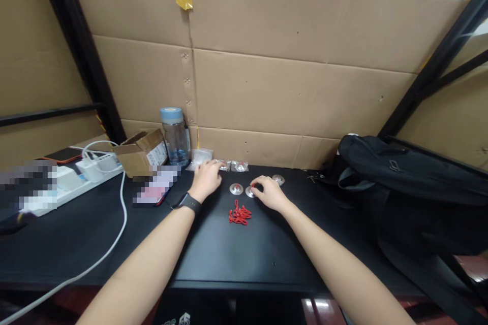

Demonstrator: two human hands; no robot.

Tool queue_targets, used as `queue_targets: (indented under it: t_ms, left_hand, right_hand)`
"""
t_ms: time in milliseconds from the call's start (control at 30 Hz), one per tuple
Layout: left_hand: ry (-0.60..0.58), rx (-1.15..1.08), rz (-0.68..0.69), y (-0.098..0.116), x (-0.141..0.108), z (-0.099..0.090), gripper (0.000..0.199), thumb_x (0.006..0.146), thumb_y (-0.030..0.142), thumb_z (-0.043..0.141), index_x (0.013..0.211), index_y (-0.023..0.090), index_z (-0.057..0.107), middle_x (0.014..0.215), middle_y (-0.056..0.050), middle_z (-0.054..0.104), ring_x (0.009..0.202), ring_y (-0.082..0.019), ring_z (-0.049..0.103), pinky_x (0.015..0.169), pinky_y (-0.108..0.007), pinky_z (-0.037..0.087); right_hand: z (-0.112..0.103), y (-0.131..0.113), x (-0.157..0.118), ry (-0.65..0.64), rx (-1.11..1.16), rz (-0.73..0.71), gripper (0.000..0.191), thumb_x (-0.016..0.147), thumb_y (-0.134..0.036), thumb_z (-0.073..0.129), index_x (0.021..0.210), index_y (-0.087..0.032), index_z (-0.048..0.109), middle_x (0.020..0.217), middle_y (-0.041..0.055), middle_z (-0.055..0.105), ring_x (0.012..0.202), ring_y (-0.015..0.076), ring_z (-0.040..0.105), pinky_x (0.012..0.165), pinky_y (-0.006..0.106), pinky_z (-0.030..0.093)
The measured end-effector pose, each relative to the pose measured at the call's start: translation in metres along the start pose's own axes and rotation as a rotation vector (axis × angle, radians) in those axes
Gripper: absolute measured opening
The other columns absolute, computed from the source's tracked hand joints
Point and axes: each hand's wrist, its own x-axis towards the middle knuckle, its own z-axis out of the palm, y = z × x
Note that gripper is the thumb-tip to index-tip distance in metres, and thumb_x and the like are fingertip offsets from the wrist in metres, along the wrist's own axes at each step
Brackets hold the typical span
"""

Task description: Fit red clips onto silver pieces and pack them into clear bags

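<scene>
My left hand [206, 180], with a dark watch on the wrist, reaches to small clear packets at the back of the black table; its fingers are bent and apart, and I see nothing held in them. My right hand [267, 192] has thumb and fingertips closed on a round silver disc [249, 192] with a red centre. Just left of it lies another silver disc [236, 189], and a third disc [278, 180] is behind my right hand. A pile of red cord loops [240, 214] lies in front of the discs. A packeted disc [240, 166] sits further back.
A blue-lidded bottle [175, 137], an open cardboard box [142, 153] and a phone [158, 186] stand or lie at the left. Further left are a power strip [72, 188] and white cable [122, 213]. A black bag [404, 183] fills the right side; a cardboard wall [267, 91] closes the back.
</scene>
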Motion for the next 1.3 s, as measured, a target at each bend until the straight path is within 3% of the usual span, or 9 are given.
queue_targets:
  t_ms: [100,200,333,533,667,833,967,1100,1300]
  left_hand:
    - [0.083,0.18,-0.136,-0.017,-0.001,-0.012,0.049,0.08,0.008,0.052,0.125,0.024,0.064,0.122,-0.014,0.07,0.118,-0.035,0.054,0.094,-0.048,0.034]
    - [0.079,0.251,-0.27,-0.028,-0.002,-0.014,0.047,0.082,0.006,0.046,0.122,0.021,0.065,0.108,-0.015,0.074,0.108,-0.034,0.059,0.089,-0.047,0.031]
    - [0.083,0.255,-0.316,-0.029,0.0,-0.012,0.039,0.088,0.01,0.042,0.117,0.02,0.066,0.096,-0.016,0.074,0.1,-0.033,0.064,0.088,-0.046,0.028]
    - [0.149,0.286,-0.24,-0.02,0.002,-0.017,0.031,0.086,0.015,0.047,0.11,0.02,0.066,0.1,-0.014,0.074,0.104,-0.034,0.061,0.089,-0.048,0.027]
    - [0.065,0.236,-0.144,-0.005,-0.001,-0.022,0.024,0.084,0.017,0.052,0.101,0.024,0.067,0.088,-0.008,0.074,0.098,-0.031,0.062,0.09,-0.049,0.029]
    - [0.049,0.246,0.157,0.027,-0.013,-0.015,0.036,0.083,0.011,0.051,0.113,0.023,0.065,0.114,-0.012,0.071,0.114,-0.032,0.055,0.091,-0.047,0.032]
    - [-0.09,0.135,0.449,0.044,-0.021,-0.004,0.038,0.088,0.011,0.051,0.12,0.029,0.064,0.121,-0.008,0.069,0.117,-0.029,0.053,0.09,-0.043,0.033]
    - [-0.139,0.15,0.473,0.048,-0.022,0.003,0.023,0.091,0.013,0.053,0.095,0.025,0.072,0.097,-0.008,0.073,0.103,-0.028,0.058,0.089,-0.045,0.03]
    - [-0.102,0.192,0.446,0.046,-0.017,0.007,0.022,0.09,0.014,0.056,0.078,0.021,0.072,0.081,-0.009,0.072,0.093,-0.029,0.06,0.089,-0.046,0.028]
  right_hand:
    - [0.0,0.001,0.001,-0.006,0.003,0.001,0.007,0.087,-0.024,0.067,0.091,-0.023,0.073,0.098,0.0057,0.071,0.097,0.0219,0.063,0.093,0.038,0.043]
    - [0.0,0.001,0.001,0.003,0.005,0.003,0.006,0.085,-0.021,0.067,0.087,-0.022,0.072,0.097,0.0055,0.07,0.096,0.0214,0.063,0.093,0.037,0.043]
    - [0.0,0.003,0.001,0.013,0.014,0.001,0.006,0.085,-0.019,0.067,0.086,-0.021,0.072,0.095,0.0057,0.07,0.094,0.021,0.063,0.091,0.036,0.044]
    - [0.002,0.004,0.002,0.009,0.02,0.018,0.006,0.084,-0.018,0.067,0.086,-0.02,0.072,0.094,0.0056,0.07,0.093,0.02,0.063,0.089,0.034,0.045]
    - [0.002,0.004,0.002,0.003,0.001,0.015,0.006,0.083,-0.017,0.066,0.085,-0.02,0.071,0.094,0.0055,0.07,0.092,0.0193,0.062,0.089,0.032,0.044]
    - [-0.004,0.002,0.0,-0.013,-0.064,0.012,0.005,0.081,-0.017,0.067,0.081,-0.02,0.07,0.096,0.0048,0.07,0.09,0.0191,0.061,0.087,0.031,0.043]
    - [-0.007,-0.004,-0.002,-0.028,-0.135,0.003,0.006,0.085,-0.02,0.065,0.083,-0.02,0.071,0.098,0.0051,0.07,0.09,0.0198,0.06,0.086,0.032,0.043]
    - [-0.007,-0.013,-0.005,-0.027,-0.21,-0.029,0.011,0.09,-0.025,0.063,0.092,-0.02,0.072,0.104,0.0069,0.071,0.096,0.0216,0.06,0.088,0.033,0.043]
    - [-0.006,-0.023,-0.005,-0.054,-0.311,-0.029,0.015,0.094,-0.028,0.061,0.096,-0.021,0.075,0.106,0.0072,0.071,0.096,0.0225,0.06,0.086,0.033,0.045]
